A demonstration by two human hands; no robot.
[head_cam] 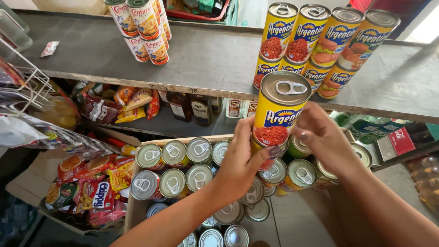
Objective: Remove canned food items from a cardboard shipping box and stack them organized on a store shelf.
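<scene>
My left hand (238,162) grips a tall yellow can (279,112) with a pull-tab lid and a picture of red meat, held upright just in front of the grey shelf (206,59). My right hand (322,137) rests against the can's right side, fingers curled around it. Below both hands a cardboard box (136,208) holds several more cans (183,171) of the same kind, lids up. Stacked yellow cans (315,43) stand on the shelf right behind the held one.
White-and-red cans (144,29) are stacked at the shelf's back left. Snack packets (93,190) fill a box at lower left, a wire rack (25,80) juts in from the left, and bottles (192,107) stand under the shelf. Green packs (370,128) lie at right.
</scene>
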